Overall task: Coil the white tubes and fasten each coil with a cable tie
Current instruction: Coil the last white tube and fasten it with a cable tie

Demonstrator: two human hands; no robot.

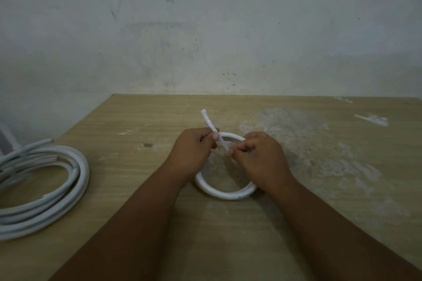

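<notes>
The left hand (194, 150) pinches a white cable tie (209, 121) between thumb and forefinger. The right hand (258, 157) has curled fingers and pinches the lower end of the same tie with its fingertips. Above the left fingers the free end of the tie stands up, tilted to the left. Under both hands a small coil (226, 195) of white tube lies flat on the wooden table (319, 223). The tie crosses its far side, between the two thumbs. Whether it goes around the tube I cannot tell. Well apart, left of the left fingers, lies a bigger bundle of white tubes (45, 178).
</notes>
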